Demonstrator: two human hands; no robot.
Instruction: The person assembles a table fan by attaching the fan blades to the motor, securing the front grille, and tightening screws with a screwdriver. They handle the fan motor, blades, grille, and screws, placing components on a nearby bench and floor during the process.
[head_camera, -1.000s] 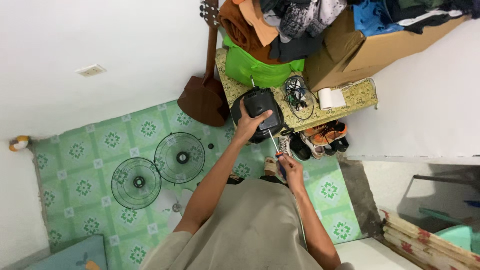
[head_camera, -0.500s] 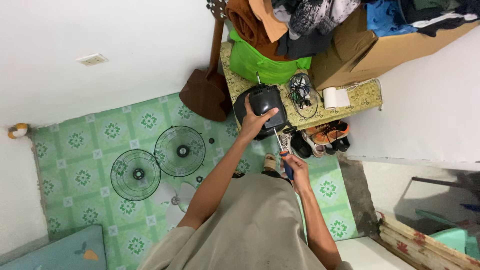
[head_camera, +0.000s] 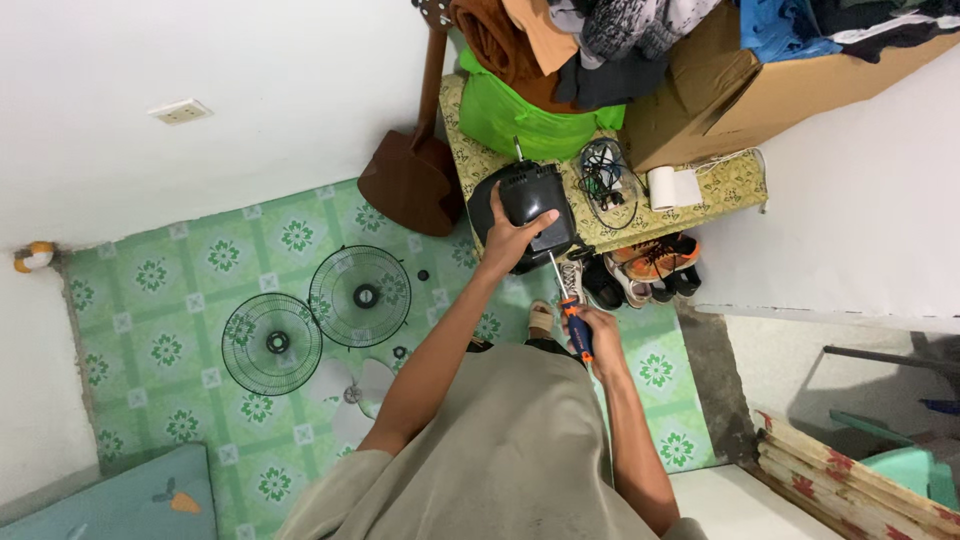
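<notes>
My left hand (head_camera: 510, 238) presses on the black fan motor (head_camera: 525, 210), which stands at the table (head_camera: 735, 185) edge. My right hand (head_camera: 590, 335) is closed around the screwdriver (head_camera: 570, 305), tip at the housing. I should keep the shaft straight and push firmly.

- Your left hand (head_camera: 510, 238) rests on the black fan motor housing (head_camera: 527, 205), a rounded casing sitting on the table edge.
- Your right hand (head_camera: 590, 332) grips the screwdriver (head_camera: 567, 297) by its orange-and-blue handle, with the shaft angled up to the housing's lower edge.
</notes>
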